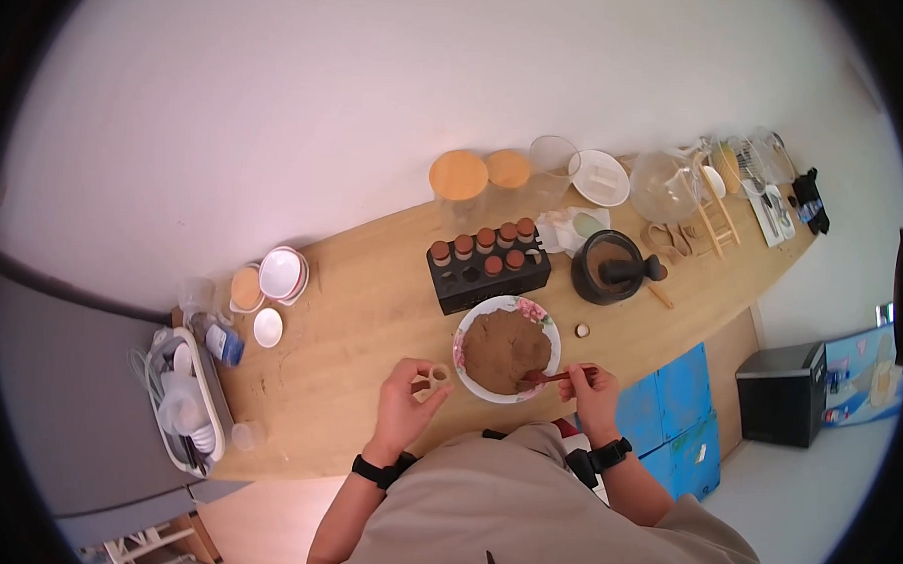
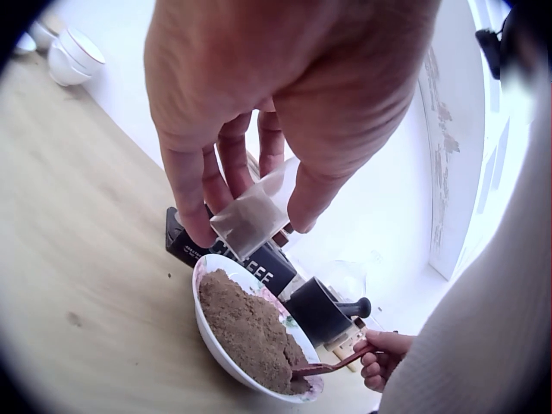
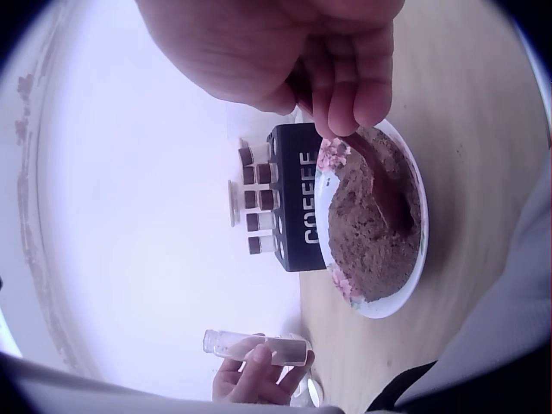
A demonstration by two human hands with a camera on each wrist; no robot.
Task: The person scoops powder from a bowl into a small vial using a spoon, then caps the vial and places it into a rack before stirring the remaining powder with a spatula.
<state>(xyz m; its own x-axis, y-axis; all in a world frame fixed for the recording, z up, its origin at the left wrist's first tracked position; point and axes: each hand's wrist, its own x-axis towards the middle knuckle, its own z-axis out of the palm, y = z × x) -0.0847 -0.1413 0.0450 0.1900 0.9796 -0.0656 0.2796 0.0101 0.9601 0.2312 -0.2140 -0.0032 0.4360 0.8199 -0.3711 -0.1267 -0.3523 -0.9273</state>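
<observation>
In the head view my left hand (image 1: 405, 408) holds a small clear glass vial (image 1: 439, 374) just left of the bowl. Brown powder fills the base end of the vial (image 3: 291, 350), as the right wrist view shows. My right hand (image 1: 595, 398) grips the handle of a reddish-brown spoon (image 1: 558, 376). The spoon's head rests in the brown powder (image 1: 504, 351) heaped inside a white flower-patterned bowl (image 1: 460, 334). Behind the bowl stands a black rack (image 1: 486, 288) marked COFFEE, with several brown-capped vials in it.
A dark mortar (image 1: 588, 291) with its pestle stands right of the rack. Near the bowl's right rim lies a small round cap (image 1: 582, 330). Wooden-lidded jars (image 1: 459, 175) line the wall. White bowls (image 1: 281, 273) and a loaded white basket (image 1: 214, 403) occupy the left end.
</observation>
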